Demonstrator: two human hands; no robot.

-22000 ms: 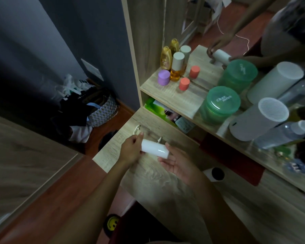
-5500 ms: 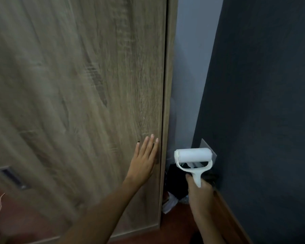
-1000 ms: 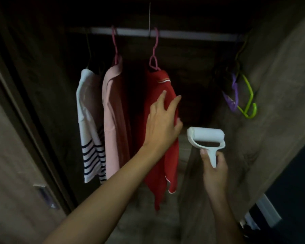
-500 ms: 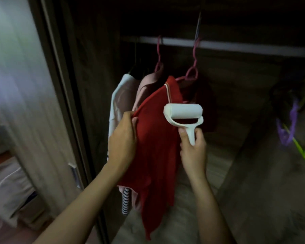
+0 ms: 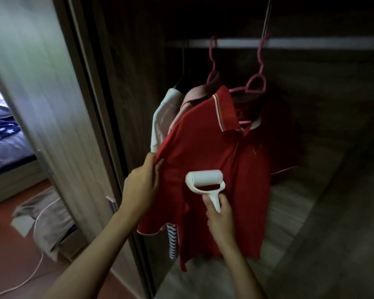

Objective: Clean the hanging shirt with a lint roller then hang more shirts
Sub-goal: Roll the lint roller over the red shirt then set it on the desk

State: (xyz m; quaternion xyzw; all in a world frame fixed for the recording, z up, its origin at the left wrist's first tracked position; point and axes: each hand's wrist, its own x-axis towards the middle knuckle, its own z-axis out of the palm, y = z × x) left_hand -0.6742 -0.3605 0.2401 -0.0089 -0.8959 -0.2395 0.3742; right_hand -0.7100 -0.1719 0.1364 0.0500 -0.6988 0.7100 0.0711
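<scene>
Red polo shirt (image 5: 214, 160) is hanging from a pink plastic hanger (image 5: 256, 83) on the wardrobe's pale metal rail (image 5: 311, 43), in front of a pink shirt (image 5: 194, 96). I am pinching its sleeve edge with my left hand (image 5: 141, 188), pulling the cloth taut so it resists rolling. My right hand (image 5: 219, 214) is gripping the white plastic lint roller (image 5: 205, 180) by its handle, pressing the drum against the chest.

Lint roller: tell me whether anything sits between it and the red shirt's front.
Nothing visible does. The lint roller, held by its handle in the right hand, lies against the red polo shirt at chest height. The left hand grips the shirt's edge off to the side, clear of the roller.
</scene>
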